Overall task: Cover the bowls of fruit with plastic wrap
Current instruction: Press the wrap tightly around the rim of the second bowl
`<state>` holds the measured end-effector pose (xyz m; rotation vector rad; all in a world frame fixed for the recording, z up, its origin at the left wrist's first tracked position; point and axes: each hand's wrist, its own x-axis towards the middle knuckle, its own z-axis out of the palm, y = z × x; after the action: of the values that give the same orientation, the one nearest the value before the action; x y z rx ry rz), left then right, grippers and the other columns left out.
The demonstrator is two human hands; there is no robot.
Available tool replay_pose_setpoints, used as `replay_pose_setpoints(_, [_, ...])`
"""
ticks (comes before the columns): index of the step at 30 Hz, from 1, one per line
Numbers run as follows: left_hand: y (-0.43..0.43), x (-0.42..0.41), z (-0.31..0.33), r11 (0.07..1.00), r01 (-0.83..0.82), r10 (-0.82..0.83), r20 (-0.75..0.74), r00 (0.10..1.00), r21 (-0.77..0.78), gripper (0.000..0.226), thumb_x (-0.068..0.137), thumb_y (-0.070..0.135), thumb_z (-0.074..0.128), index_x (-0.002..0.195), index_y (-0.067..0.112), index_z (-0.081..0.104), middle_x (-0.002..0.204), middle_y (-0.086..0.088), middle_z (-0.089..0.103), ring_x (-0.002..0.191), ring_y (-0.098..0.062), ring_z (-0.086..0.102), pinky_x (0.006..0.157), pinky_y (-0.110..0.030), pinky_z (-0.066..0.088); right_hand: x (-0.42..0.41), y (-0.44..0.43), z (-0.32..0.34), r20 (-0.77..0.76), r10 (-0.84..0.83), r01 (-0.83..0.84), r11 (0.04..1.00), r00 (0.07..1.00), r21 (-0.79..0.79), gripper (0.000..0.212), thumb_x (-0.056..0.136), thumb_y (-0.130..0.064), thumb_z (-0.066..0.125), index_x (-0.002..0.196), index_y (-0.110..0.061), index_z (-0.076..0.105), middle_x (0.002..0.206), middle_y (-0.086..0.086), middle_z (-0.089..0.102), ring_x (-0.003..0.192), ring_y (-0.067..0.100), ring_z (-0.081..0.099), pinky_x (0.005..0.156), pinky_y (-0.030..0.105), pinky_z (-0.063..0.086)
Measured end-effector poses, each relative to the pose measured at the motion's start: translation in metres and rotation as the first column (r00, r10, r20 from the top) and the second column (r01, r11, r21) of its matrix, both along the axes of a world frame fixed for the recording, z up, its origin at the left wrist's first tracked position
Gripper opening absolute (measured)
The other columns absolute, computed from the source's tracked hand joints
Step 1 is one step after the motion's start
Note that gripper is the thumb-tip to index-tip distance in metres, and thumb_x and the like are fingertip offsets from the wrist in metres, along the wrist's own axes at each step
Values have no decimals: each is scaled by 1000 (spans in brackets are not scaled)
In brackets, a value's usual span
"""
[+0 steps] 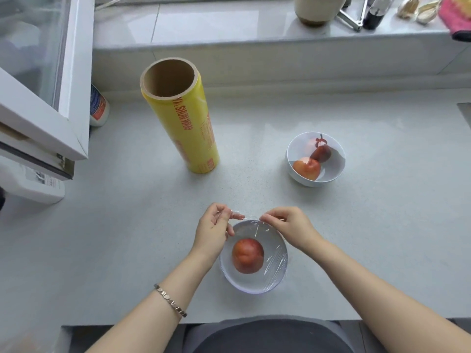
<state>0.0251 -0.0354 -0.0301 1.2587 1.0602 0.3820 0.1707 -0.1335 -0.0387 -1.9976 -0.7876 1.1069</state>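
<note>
Over the far rim of the near white bowl [229, 276] with one red fruit [247, 255], the left hand [212, 230] and the right hand [289, 225] each pinch with curled fingers the clear plastic wrap [265, 233] stretched across it.

Pale grey speckled counter [305, 110] in soft daylight, glossy tiled ledge [204, 24] raised along the counter's far edge, white-framed window sash [51, 72] open over the counter's left end, beige cup [316, 8], dark bottle [376, 14] and pink cloth [456, 16] on the ledge beyond the counter
</note>
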Motion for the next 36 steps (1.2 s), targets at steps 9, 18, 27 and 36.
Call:
replay_pose_setpoints(9, [-1, 0, -8, 991, 9, 1, -78, 997, 130, 22, 98, 10, 41, 78, 19, 44, 62, -2, 54, 40, -2, 38, 45, -13, 34, -5, 7, 3, 21, -169, 161, 964, 985, 210, 27, 89, -11, 56, 67, -26, 56, 56, -6, 53, 52, 1, 48, 58, 12, 37])
replay_pose_setpoints(18, [10, 5, -6, 994, 33, -17, -145, 989, 104, 18, 88, 13, 61, 71, 18, 58, 57, -1, 51, 43, -5, 43, 46, -13, 37, 19, 33, 5, 119, 165, -159, 986, 979, -56, 23, 78, -29, 71, 83, -7, 69, 57, -4, 49, 54, 6, 42, 50, 13, 32])
replay_pose_setpoints(27, [22, 0, -12, 993, 108, -95, -215, 972, 49, 24, 90, 14, 58, 66, 11, 60, 62, -4, 54, 54, -6, 50, 58, -18, 45, 33, 35, 8, 2, 225, -225, 973, 974, -53, 21, 80, -28, 68, 62, -22, 59, 61, 0, 53, 56, 6, 44, 56, 19, 35])
replay_pose_setpoints(36, [-9, 22, -34, 953, -215, 251, -158, 955, 215, 28, 100, 25, 34, 76, 15, 45, 88, -8, 71, 82, -19, 63, 70, -15, 43, 12, 36, -12, 237, -46, 30, 997, 970, 74, 18, 87, -31, 58, 78, -16, 61, 72, 0, 72, 77, 22, 64, 73, 35, 48])
